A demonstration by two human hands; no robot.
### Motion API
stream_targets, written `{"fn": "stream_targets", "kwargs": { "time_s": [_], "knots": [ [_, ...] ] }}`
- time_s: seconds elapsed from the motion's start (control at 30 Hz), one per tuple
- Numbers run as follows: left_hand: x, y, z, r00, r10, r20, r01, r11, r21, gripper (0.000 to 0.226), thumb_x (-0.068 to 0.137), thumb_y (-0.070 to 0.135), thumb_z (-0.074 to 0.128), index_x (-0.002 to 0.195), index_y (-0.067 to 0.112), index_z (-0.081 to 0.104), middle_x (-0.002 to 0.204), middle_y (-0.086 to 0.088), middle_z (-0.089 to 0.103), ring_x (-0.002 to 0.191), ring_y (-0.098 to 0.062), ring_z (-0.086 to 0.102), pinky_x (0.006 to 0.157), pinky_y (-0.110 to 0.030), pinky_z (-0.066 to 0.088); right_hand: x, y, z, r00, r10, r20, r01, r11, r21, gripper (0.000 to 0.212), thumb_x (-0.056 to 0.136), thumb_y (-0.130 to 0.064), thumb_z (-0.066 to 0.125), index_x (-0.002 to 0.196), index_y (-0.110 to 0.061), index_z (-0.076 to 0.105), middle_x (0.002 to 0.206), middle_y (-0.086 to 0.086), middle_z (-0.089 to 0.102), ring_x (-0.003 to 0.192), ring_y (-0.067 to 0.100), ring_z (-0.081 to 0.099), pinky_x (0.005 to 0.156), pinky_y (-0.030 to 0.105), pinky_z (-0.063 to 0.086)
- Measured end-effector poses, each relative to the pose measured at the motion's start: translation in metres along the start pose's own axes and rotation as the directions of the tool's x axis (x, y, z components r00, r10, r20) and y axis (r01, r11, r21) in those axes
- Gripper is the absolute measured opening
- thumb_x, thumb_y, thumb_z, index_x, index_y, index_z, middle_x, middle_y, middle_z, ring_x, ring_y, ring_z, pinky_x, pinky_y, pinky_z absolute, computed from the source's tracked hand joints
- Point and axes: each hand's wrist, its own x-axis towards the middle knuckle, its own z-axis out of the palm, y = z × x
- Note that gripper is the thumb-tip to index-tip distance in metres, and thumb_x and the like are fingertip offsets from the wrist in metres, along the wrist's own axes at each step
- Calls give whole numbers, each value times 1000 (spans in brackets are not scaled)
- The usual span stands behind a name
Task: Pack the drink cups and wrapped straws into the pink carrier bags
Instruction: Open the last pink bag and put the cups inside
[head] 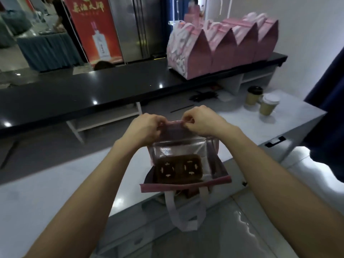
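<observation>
An open pink carrier bag (186,182) with a silver lining stands on the white counter (46,192) in front of me. A brown two-slot cup tray (178,169) lies at its bottom, with no cups in it. My left hand (147,127) and my right hand (201,121) both pinch the bag's far top edge and hold it up. Two paper drink cups stand at the right: one with a black lid (253,96) and one with a white lid (269,105). A thin dark wrapped straw (182,108) lies beyond my hands.
Several closed pink carrier bags (223,47) stand in a row on the black upper counter (83,94). A dark flat item (203,95) lies under that counter's edge. The bag's white handle (186,211) hangs over the white counter's near edge. A dark curtain (331,101) hangs at the right.
</observation>
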Motion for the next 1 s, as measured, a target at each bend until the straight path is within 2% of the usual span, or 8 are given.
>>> {"fn": "stream_targets", "kwargs": {
  "time_s": [0.23,0.3,0.4,0.53,0.67,0.8,0.9,1.0],
  "knots": [
    [91,88,18,997,77,18,-79,990,114,23,105,32,56,116,42,74,109,1,76,87,-26,66,70,-38,49,-16,125,-41,996,71,55,-75,994,76,44,90,-74,69,101,-33,79,96,-14,76,89,8,71,77,34,61],
    [119,109,17,996,88,29,-91,988,126,26,104,28,57,118,41,74,115,1,76,96,-29,68,76,-42,56,-12,151,-44,994,88,62,-93,992,87,37,93,-68,68,96,-32,78,90,-12,76,75,8,74,61,30,59],
    [159,131,20,997,78,8,-79,991,106,25,102,36,63,126,40,69,126,4,70,109,-27,67,84,-43,56,3,189,-44,986,165,-37,-158,975,154,30,104,-39,62,84,-20,73,77,1,76,46,11,71,40,20,50],
    [200,133,34,991,-117,65,100,969,224,77,82,58,82,143,26,48,129,-7,54,114,-33,62,88,-47,56,27,234,-44,934,307,-180,-261,935,240,40,104,-30,57,70,-11,65,59,4,69,36,14,66,33,21,44],
    [252,139,50,956,-273,106,242,941,238,57,87,31,77,131,14,45,128,-15,50,102,-38,60,84,-49,55,58,277,-47,899,381,-214,-311,902,299,40,106,-31,55,73,-12,68,66,5,73,45,20,71,44,33,58],
    [310,149,60,923,-372,94,360,925,121,54,93,16,72,136,8,40,135,-25,44,108,-46,62,82,-49,53,85,315,-58,882,422,-210,-358,890,283,16,105,-32,56,103,-18,62,100,5,68,79,21,70,67,40,61],
    [347,153,68,950,-291,117,287,957,45,40,92,1,65,125,6,42,109,-22,60,88,-39,66,67,-46,53,99,345,-63,899,417,-133,-355,873,334,16,105,-36,59,103,-20,57,92,3,70,59,14,74,45,24,54],
    [377,165,75,988,-147,49,145,988,57,47,88,-1,66,127,12,43,91,-14,61,72,-31,60,57,-44,47,109,368,-68,918,396,-34,-344,833,433,49,106,-60,53,93,-14,66,65,2,76,48,19,74,41,28,57]
  ]
}}
